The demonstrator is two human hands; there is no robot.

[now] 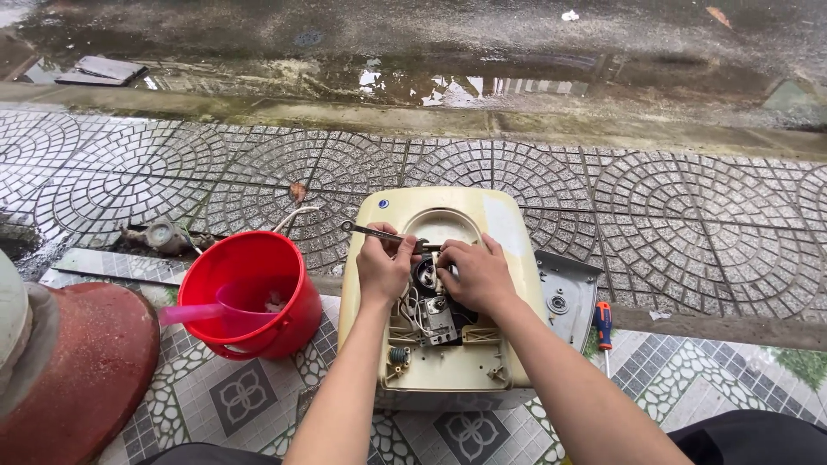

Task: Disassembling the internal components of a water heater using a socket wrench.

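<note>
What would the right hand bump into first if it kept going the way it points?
The right hand points up and left, toward the left hand holding the wrench. It would probably meet that hand or the wrench first; depth is hard to judge.

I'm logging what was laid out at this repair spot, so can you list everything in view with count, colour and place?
water heater casing: one, cream, lying opened on the tiled ground, centre
wiring and parts: one cluster, black and grey, inside the casing opening
wrench: one, metal, over the casing top, in the left hand
bucket: one, red, left of the casing
scoop: one, pink, in the bucket, handle sticking out left
cover plate: one, grey, right of the casing
screwdriver: one, red and blue handle, right of the plate
pillar base: one, dark red, far left
puddle: one, on the wet road beyond
left hand: gripping the wrench
right hand: on the parts inside
</note>
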